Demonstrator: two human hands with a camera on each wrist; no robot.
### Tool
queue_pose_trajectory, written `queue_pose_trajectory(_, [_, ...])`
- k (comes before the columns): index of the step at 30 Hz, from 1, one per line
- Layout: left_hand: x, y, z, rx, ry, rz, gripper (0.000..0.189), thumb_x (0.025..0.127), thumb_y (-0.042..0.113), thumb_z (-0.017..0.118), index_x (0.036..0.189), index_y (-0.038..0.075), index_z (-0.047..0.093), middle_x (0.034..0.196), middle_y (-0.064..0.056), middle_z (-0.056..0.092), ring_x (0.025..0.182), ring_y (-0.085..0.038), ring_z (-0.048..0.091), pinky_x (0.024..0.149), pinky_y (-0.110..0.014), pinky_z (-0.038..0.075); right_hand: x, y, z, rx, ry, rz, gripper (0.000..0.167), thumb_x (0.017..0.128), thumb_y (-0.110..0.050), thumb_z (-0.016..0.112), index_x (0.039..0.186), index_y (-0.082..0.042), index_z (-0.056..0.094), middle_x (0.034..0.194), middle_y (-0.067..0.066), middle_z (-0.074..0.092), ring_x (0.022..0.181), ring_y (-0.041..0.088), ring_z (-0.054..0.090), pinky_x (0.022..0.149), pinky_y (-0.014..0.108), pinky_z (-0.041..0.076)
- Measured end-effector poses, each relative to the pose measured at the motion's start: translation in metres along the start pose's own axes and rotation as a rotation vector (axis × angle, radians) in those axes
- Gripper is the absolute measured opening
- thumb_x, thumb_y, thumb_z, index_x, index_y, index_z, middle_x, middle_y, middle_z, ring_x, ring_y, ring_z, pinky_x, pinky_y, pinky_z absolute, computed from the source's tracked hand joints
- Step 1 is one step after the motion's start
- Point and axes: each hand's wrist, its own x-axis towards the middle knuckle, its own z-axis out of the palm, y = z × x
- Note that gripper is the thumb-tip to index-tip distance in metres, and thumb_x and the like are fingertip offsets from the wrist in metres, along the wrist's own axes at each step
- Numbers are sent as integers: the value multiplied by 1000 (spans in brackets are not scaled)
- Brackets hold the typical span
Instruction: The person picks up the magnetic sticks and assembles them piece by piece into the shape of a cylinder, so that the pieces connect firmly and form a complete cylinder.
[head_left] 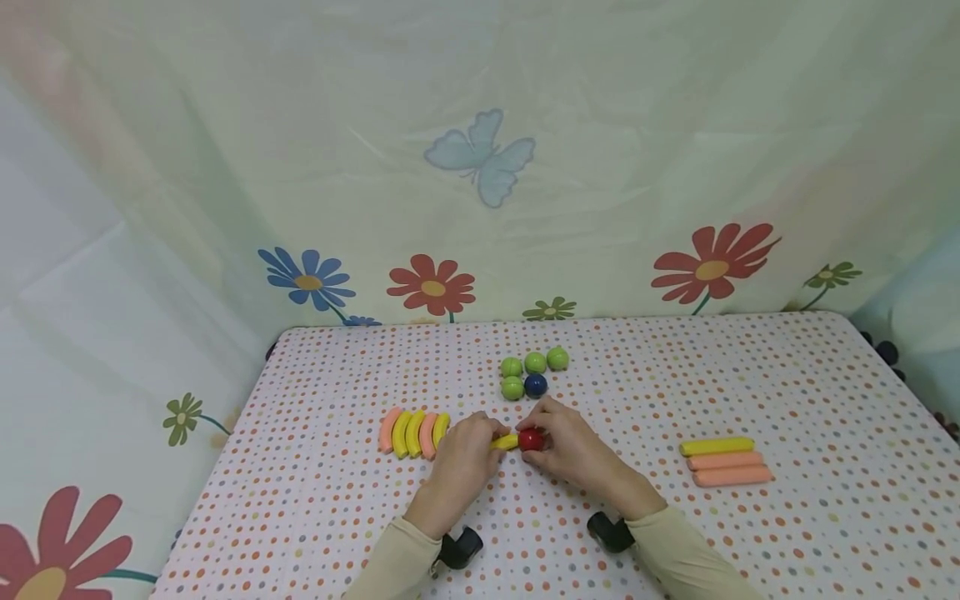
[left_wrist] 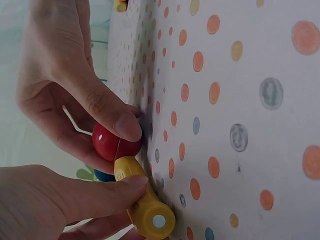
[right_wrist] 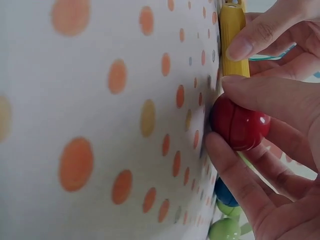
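Note:
My left hand [head_left: 462, 457] pinches a yellow magnetic rod [left_wrist: 149, 214] between thumb and fingers, low over the dotted cloth. A pale metal disc shows on the rod's near end in the left wrist view. My right hand [head_left: 568, 448] grips a glossy red ball [right_wrist: 244, 126], thumb on one side and fingers round the other. The rod's far end meets the ball in the left wrist view. Just left of my left hand lies a row of curved pieces, yellow [head_left: 413, 434] and orange [head_left: 387, 430], partly covered by that hand.
Beyond my hands sit several green balls [head_left: 535, 362] and a dark blue ball [head_left: 536, 385], grouped closely. To the right lie a straight yellow rod [head_left: 717, 447] and two straight orange rods [head_left: 732, 476]. A dotted cloth [head_left: 600, 392] covers the table, backed by a flowered curtain [head_left: 600, 167].

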Motion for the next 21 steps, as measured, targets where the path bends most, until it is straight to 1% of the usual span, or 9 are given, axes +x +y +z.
queue_pose_trajectory(5, [0,1,0,1,-7,2,18,86,1,85,102,1,79,94,-7,70,82,-15,66,69,-24,54,0,-4,-1,-14,-6,6,29,78,8,87,105,6,77,99,5,59,95,23,67,74,25,59])
queue_pose_trajectory(10, [0,1,1,5,-11,4,18,86,1,84,103,2,78,95,-6,70,82,-16,65,68,-24,54,1,-8,-3,-43,-27,34,29,78,9,86,105,7,77,99,4,59,94,21,66,73,25,59])
queue_pose_trajectory(18, [-1,3,2,8,-2,4,18,86,2,84,103,1,79,93,-7,70,81,-17,66,68,-25,55,1,-13,-3,-121,-37,21,29,78,9,87,105,7,77,100,5,60,93,19,65,74,26,58])
queue_pose_trajectory(21, [-1,3,1,17,3,10,19,86,2,85,104,1,79,93,-7,70,80,-16,66,69,-25,56,1,-12,-2,-133,-35,28,29,78,7,87,105,4,77,101,3,61,93,18,65,77,29,59])
